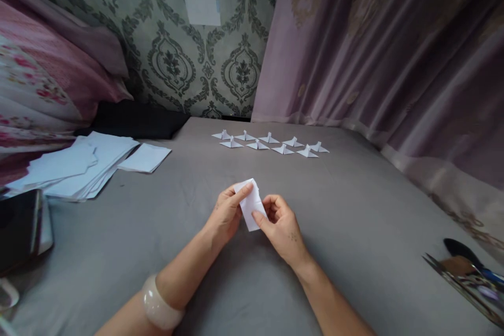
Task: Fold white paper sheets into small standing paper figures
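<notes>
A small folded piece of white paper [251,210] is held up between my two hands, above the middle of the table. My left hand [226,212] pinches its upper left edge, thumb lying across the front face. At the lower right edge, my right hand [281,226] grips the paper with the thumb in front and the fingers curled behind. Farther back on the table stand several folded white paper figures [257,144] in two rows, each with pointed sides and a raised middle.
White paper sheets [79,168] lie in a loose pile at the left, beside a smaller stack of paper [145,158]. A dark device [19,228] rests at the left edge. Scissors [444,268] and other tools lie at the far right of the grey-covered table [374,210].
</notes>
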`<state>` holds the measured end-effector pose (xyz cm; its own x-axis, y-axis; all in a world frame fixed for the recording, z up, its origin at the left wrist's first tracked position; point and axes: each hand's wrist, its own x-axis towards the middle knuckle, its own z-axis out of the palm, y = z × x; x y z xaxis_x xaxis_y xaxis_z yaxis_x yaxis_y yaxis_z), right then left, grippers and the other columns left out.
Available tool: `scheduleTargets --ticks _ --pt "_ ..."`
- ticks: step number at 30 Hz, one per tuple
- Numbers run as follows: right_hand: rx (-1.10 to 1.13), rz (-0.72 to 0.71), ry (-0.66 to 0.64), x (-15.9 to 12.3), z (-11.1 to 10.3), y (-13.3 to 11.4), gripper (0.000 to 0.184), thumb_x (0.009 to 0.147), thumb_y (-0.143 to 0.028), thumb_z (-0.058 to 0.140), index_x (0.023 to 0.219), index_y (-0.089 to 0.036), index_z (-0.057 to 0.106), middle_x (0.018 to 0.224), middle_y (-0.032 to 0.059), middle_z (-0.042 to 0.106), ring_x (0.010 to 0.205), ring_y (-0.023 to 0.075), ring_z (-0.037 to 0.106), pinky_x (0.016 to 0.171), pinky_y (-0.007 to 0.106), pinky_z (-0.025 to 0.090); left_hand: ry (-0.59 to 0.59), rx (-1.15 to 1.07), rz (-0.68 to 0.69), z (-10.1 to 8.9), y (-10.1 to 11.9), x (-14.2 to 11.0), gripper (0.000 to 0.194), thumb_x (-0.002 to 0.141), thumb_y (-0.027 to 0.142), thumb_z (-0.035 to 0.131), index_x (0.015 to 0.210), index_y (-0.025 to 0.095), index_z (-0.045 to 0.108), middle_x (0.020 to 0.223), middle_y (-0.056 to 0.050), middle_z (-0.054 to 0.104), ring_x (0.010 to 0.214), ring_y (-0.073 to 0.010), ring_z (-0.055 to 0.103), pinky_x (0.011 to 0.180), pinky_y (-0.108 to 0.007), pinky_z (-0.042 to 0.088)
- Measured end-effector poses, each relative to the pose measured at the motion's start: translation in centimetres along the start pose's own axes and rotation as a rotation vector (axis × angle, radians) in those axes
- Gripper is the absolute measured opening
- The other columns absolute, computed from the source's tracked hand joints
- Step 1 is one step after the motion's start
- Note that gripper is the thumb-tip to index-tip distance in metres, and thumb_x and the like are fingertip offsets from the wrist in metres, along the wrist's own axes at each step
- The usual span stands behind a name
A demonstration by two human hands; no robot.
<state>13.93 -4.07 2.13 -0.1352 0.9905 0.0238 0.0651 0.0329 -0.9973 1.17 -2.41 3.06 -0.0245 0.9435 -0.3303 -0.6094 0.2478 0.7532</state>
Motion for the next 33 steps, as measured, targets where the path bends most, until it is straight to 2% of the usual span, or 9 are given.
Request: scheduleTargets --ticks 3,8,12,20,25,33 --pt "-0.025 -0.024 -0.024 -0.1 -0.6 -0.7 0.021 0.079 -0.033 0.062 0.092 -0.018 0.057 0.079 0.0017 0.061 0.070 0.0137 0.057 0.065 0.025 0.047 -0.008 0.049 -0.001 0.0 -0.1 -0.2 0.034 0.061 0.038 0.080 0.074 0.012 0.063 0.060 0.001 0.058 0.051 -0.0084 0.052 0.050 -0.020 0.039" --pt "-0.022 -0.033 0.024 0.1 -1.6 -1.2 0.021 0.082 -0.036 0.059 0.090 -0.017 0.062 0.083 0.0044 0.065 0.075 0.0160 0.061 0.072 0.029 0.050 -0.043 0.147 -0.016 0.0 -0.3 -0.6 0.030 0.065 0.038 0.078 0.071 0.012 0.063 0.057 0.000 0.057 0.047 -0.0085 0.051 0.047 -0.020 0.039" --pt "-0.060 -0.037 0.038 0.2 -1.7 -1.1 0.019 0.081 -0.035 0.060 0.087 -0.017 0.063 0.080 0.0043 0.066 0.072 0.0162 0.061 0.071 0.030 0.051 -0.053 0.210 -0.041 0.2 -0.4 -0.9 0.031 0.065 0.039 0.077 0.071 0.012 0.063 0.059 -0.001 0.058 0.049 -0.0092 0.052 0.047 -0.020 0.040" --pt "-0.195 -0.085 0.087 0.0 -1.4 -1.4 0.012 0.080 -0.027 0.057 0.077 -0.017 0.063 0.068 0.0008 0.063 0.062 0.0130 0.058 0.062 0.025 0.048 -0.049 0.282 -0.077 0.3 -0.3 -1.0 0.033 0.062 0.041 0.078 0.070 0.013 0.064 0.059 -0.002 0.059 0.049 -0.0112 0.054 0.045 -0.021 0.038" --pt "-0.339 -0.206 0.111 0.1 -1.4 -1.6 0.011 0.080 -0.023 0.054 0.073 -0.019 0.061 0.065 -0.0006 0.060 0.059 0.0122 0.054 0.061 0.025 0.047 -0.077 0.256 -0.096 0.2 -0.4 -1.0 0.031 0.061 0.038 0.079 0.071 0.012 0.064 0.058 -0.003 0.061 0.049 -0.0125 0.056 0.046 -0.022 0.040" --pt "-0.633 -0.393 0.070 0.3 -2.0 -1.3 0.013 0.083 -0.017 0.048 0.073 -0.020 0.055 0.067 -0.0006 0.053 0.062 0.0122 0.051 0.065 0.026 0.044 -0.102 0.254 -0.153 0.2 -0.3 -0.8 0.029 0.063 0.037 0.079 0.070 0.013 0.063 0.056 -0.003 0.063 0.045 -0.0128 0.056 0.045 -0.023 0.041"
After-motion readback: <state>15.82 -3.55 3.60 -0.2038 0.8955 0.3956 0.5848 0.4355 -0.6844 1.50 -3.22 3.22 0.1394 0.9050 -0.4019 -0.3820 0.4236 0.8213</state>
